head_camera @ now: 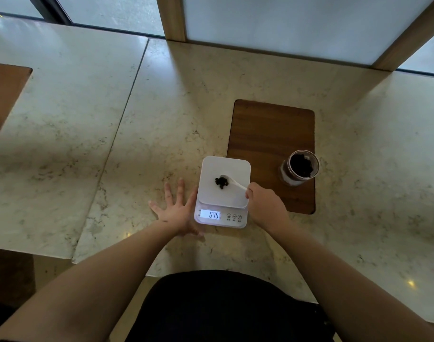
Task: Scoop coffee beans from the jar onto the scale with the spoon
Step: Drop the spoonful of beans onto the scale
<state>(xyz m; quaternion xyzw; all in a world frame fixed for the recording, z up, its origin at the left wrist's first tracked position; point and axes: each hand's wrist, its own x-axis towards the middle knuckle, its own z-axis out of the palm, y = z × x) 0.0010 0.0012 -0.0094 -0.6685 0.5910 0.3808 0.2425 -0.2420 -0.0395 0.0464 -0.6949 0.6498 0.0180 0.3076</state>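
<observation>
While tipping spoon (pixel 233 182) over scale (pixel 224 183): right hand (pixel 265 206) pinching handle, left hand (pixel 176 211) splayed flat beside scale. Beans (pixel 221 182) mid-platform; jar (pixel 300 167) right of scale. Tilt slowly, watch readout.

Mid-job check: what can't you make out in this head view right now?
- Spoon handle end: hidden inside the right hand.
- Scale button labels: too small; any decimal point in the display can't be made out.
- Jar fill depth: seen from above, only the top of the beans shows.
- Scale's left edge: left hand overlaps it; contact unclear.
</observation>
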